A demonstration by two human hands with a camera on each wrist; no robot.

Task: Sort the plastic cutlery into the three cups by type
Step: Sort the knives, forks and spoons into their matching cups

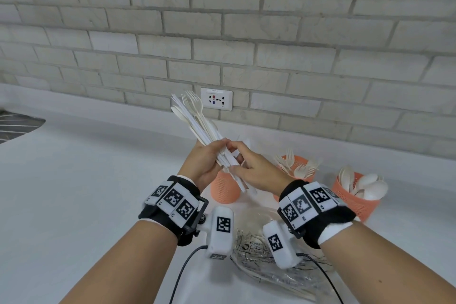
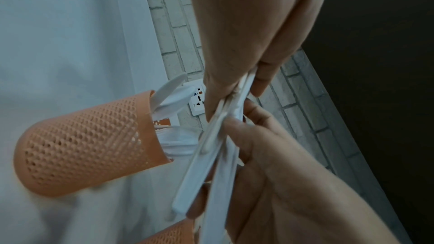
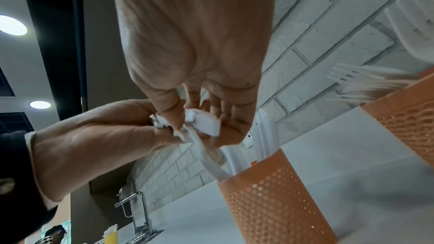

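White counter (image 1: 86, 180) w/ pale brick wall (image 1: 271, 32) behind. Wall socket (image 1: 216, 99) low on the bricks. Crumpled clear plastic bag (image 1: 249, 249) near the front edge (printed text, unreadable). Chrome tap (image 3: 138, 209) at a sink, far off.

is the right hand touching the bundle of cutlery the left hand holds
Touching. In the head view the right hand pinches handles of the cutlery bundle that the left hand grips; the right wrist view shows fingers on the handle ends.
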